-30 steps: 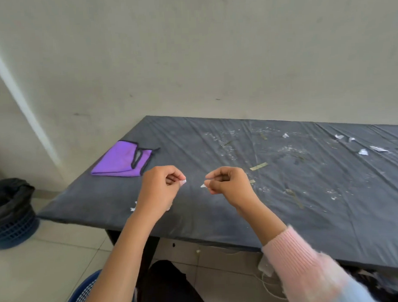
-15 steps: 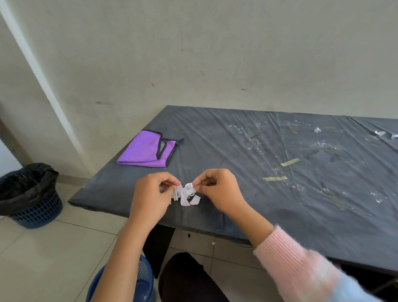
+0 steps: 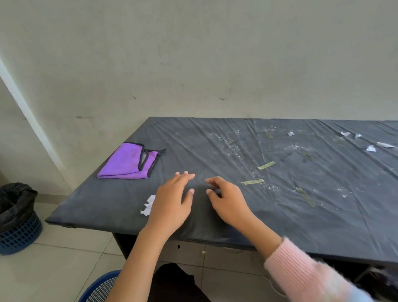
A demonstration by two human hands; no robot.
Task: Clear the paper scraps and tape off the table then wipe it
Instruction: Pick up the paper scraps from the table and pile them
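Two bare hands are over the near left part of the table (image 3: 219,231), which is covered in wrinkled black sheeting. The left hand (image 3: 170,203) is palm down with its fingers stretched forward and nothing in its grasp; a heap of paper scraps (image 3: 148,205) shows just at its left edge, lying on the sheeting near the front edge and partly hidden by the hand, and I cannot tell whether the palm touches it. The right hand (image 3: 229,200) is just beside the left, its fingers loosely bent with the tips toward the table, released and grasping nothing; a pink sleeve (image 3: 306,273) covers that forearm. Just right of the right hand lies the nearer tape strip (image 3: 252,182), with the farther tape strip (image 3: 266,165) beyond it and a darker crumpled tape strip (image 3: 305,196) further right. Fine white crumbs (image 3: 234,145) are scattered across the middle of the table. Several loose paper scraps (image 3: 370,148) lie well apart from the hands, toward the far right end. A folded purple cloth (image 3: 126,163) with black edging rests near the far left corner. On the floor to the left stands a bin (image 3: 13,216) lined with a black bag, and a blue basket (image 3: 97,294) sits below the left forearm
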